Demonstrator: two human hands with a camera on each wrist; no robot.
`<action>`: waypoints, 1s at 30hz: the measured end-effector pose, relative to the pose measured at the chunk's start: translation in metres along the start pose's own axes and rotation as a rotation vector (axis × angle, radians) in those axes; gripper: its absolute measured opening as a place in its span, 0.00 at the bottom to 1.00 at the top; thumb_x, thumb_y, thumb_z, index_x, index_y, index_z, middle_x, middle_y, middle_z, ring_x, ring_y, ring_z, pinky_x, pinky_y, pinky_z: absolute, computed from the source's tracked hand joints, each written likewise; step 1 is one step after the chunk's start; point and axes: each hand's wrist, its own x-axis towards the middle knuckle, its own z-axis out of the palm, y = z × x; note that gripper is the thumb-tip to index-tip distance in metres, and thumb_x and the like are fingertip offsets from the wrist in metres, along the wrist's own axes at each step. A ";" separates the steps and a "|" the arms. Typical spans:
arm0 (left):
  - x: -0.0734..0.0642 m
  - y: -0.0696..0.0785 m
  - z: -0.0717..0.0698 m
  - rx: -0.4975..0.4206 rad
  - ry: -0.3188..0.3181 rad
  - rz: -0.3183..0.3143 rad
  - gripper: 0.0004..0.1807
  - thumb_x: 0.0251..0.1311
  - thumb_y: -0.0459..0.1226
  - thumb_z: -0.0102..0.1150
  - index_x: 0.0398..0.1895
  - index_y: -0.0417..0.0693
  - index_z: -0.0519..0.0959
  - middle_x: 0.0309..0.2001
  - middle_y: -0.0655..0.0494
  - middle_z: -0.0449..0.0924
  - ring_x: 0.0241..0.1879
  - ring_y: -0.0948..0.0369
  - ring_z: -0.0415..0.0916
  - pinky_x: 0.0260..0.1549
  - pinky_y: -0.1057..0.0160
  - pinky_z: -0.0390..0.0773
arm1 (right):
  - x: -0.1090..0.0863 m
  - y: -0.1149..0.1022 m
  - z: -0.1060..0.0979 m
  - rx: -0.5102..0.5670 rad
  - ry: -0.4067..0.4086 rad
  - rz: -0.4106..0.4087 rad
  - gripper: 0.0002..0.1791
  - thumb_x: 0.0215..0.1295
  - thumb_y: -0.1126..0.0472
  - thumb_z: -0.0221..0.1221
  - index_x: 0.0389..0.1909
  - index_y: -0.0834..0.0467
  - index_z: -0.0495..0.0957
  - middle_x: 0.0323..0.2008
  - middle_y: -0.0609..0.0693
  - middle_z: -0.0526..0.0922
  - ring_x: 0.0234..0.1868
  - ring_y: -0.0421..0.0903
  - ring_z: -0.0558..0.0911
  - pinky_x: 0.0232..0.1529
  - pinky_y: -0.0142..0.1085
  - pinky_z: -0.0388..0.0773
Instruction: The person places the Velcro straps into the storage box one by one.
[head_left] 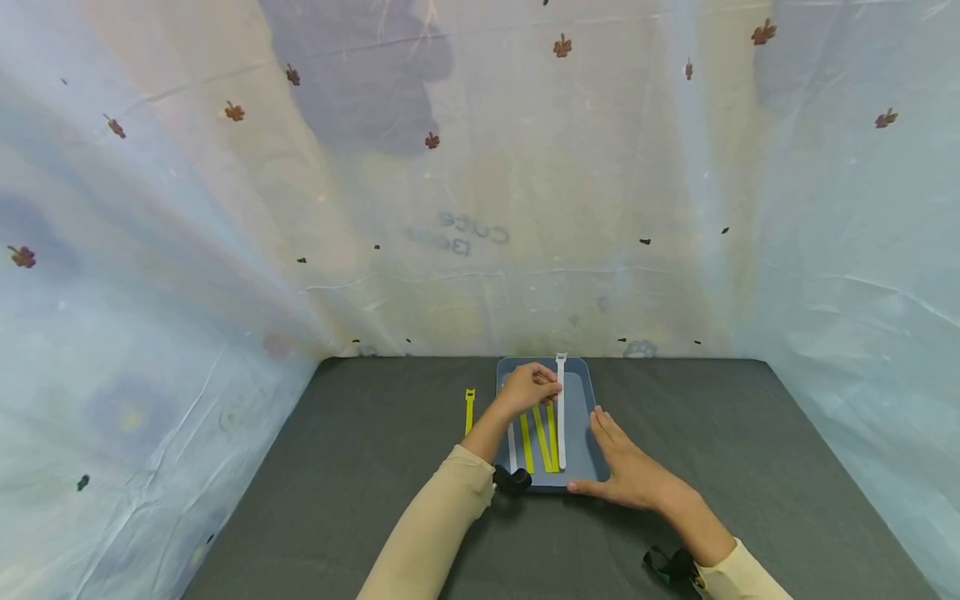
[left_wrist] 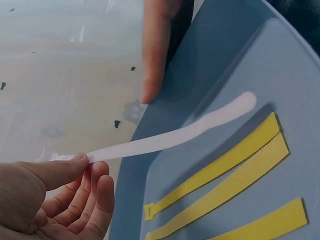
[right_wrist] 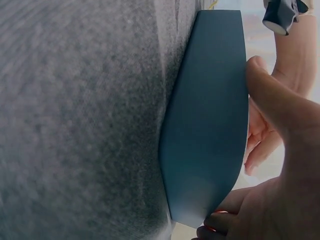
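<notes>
Between thumb and index finger, my left hand pinches a white hook-and-loop cable tie near its slotted head end. In the left wrist view the tie stretches out over the tray, its rounded tail above the floor. Several yellow cable ties lie side by side in the blue-grey tray, and another white tie lies at its left. My right hand touches the tray's near right corner, fingers extended along the right side and thumb at the near rim.
A yellow cable tie lies on the dark grey tabletop, left of the tray and partly behind the left forearm. A printed curtain hangs along the table's back and sides. Dark wrist devices are on both wrists.
</notes>
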 end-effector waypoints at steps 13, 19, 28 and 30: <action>0.011 0.000 0.006 0.019 0.017 -0.086 0.05 0.74 0.31 0.66 0.44 0.36 0.82 0.43 0.36 0.89 0.47 0.39 0.88 0.49 0.46 0.89 | 0.000 0.002 -0.002 0.015 -0.016 0.008 0.74 0.60 0.23 0.68 0.85 0.70 0.42 0.86 0.68 0.39 0.86 0.67 0.44 0.79 0.66 0.57; 0.017 -0.001 0.008 0.072 0.020 -0.114 0.04 0.72 0.29 0.67 0.42 0.37 0.82 0.38 0.40 0.89 0.43 0.41 0.90 0.46 0.49 0.90 | 0.000 0.004 -0.004 0.018 -0.009 0.005 0.75 0.60 0.23 0.68 0.85 0.70 0.42 0.86 0.68 0.38 0.86 0.67 0.44 0.79 0.65 0.58; 0.020 -0.005 0.013 0.185 0.048 -0.157 0.03 0.71 0.30 0.68 0.43 0.38 0.84 0.35 0.46 0.90 0.39 0.49 0.91 0.42 0.54 0.90 | 0.000 0.004 -0.003 0.015 -0.010 0.008 0.74 0.60 0.24 0.69 0.85 0.70 0.42 0.86 0.68 0.38 0.86 0.66 0.44 0.79 0.65 0.57; 0.020 -0.005 0.014 0.205 0.053 -0.151 0.04 0.70 0.30 0.70 0.42 0.38 0.85 0.33 0.48 0.90 0.37 0.50 0.91 0.39 0.56 0.89 | 0.000 0.003 -0.003 0.012 -0.006 0.004 0.74 0.60 0.24 0.69 0.85 0.70 0.42 0.86 0.68 0.39 0.86 0.67 0.45 0.79 0.65 0.57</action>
